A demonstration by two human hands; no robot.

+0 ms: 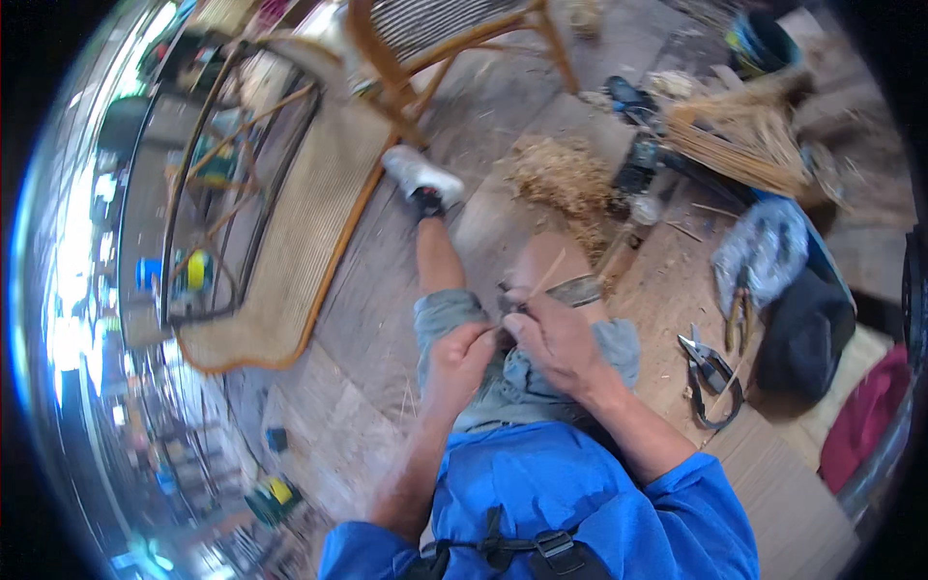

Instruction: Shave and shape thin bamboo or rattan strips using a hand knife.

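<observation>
Head view: strip rises from the right hand, over the right knee

We see a thin, pale strip point(548, 272) standing out on the far side of the right hand point(559, 346), its long axis running far and slightly to the right. The right hand is the nearer one, with the strip's near end lost at its fingers; the left hand point(456, 365) sits just to the left. Both hands are curled and close together over the lap. We cannot tell whether they touch, or how firmly either one grips. A dark piece point(510, 299) shows at the right hand's far-left edge, too blurred for us to name.

Right under the strip is the right knee point(547, 259), with a band point(577, 291) around the leg. It stands between our hands and the shavings point(561, 184) heaped farther off. To the far right we see a bundle point(735, 145) of similar strips, well apart from the hands. Nearer on the right lie the black-handled pliers point(713, 372), then brown-handled pliers point(740, 314) by a clear bag point(764, 242), and a black cap point(807, 333) beside them. On the left, a ribbed panel point(290, 280) reaches toward us, past the shoe point(422, 177); a chair point(425, 60) stands at the far side.
</observation>
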